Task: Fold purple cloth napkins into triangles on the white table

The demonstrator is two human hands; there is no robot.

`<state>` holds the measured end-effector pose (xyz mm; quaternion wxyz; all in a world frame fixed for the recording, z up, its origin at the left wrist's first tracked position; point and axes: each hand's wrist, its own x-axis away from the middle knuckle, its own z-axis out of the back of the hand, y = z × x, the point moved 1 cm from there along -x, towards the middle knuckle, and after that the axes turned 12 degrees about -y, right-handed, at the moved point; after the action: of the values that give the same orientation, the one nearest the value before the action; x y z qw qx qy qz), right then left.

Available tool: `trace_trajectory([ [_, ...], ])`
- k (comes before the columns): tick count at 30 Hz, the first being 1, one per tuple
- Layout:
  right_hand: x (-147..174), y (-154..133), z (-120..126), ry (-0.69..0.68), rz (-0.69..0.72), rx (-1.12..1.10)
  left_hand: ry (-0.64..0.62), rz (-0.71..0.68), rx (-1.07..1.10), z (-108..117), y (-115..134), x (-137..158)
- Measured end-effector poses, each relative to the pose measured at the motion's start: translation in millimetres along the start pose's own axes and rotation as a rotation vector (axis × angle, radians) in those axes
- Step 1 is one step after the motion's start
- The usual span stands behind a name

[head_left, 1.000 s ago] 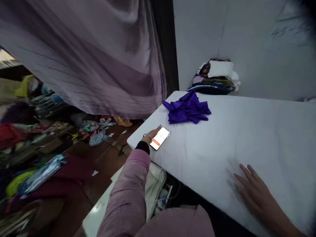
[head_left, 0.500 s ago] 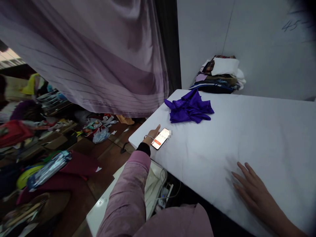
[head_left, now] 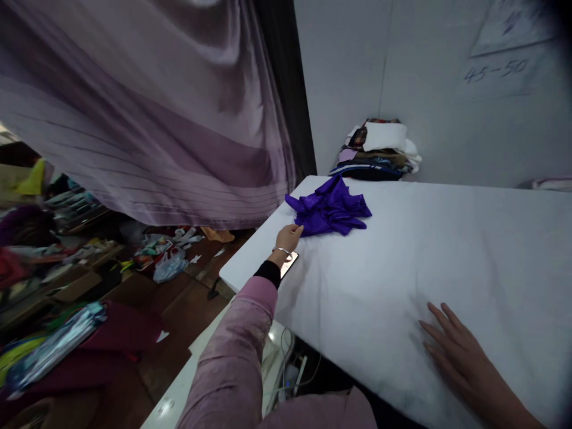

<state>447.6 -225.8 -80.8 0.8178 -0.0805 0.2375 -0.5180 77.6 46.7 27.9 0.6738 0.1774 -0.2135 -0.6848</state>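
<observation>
Head view, cloth (head_left: 330, 210): purple, crumpled, on the far left of the white table (head_left: 384, 268)
Left hand (head_left: 289, 237): fingers nearly together at the cloth's near corner; whether gripping, I cannot tell
Right hand (head_left: 460, 351): fingers loosely spread, holding nothing
Phone (head_left: 288, 265): partly hidden below left wrist
Handling: I'd pinch one edge, wrist clear of phone

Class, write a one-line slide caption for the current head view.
Left hand at the edge of a crumpled purple cloth, right hand open over the white table.
</observation>
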Motion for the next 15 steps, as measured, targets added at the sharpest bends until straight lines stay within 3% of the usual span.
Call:
trace_trajectory([
  [7,0.5,4.7,-2.9,0.023,-0.019,0.021,0.014,-0.224,-0.146,-63.7,88.3,-53.2],
  [13,6.2,10.6,-0.9,0.023,-0.030,0.044,0.074,-0.087,-0.300,-94.6,125.0,-86.4],
  [15,5.2,11.8,3.6,0.045,-0.013,0.057,0.048,-0.120,-0.304,-98.1,135.1,-92.1],
])
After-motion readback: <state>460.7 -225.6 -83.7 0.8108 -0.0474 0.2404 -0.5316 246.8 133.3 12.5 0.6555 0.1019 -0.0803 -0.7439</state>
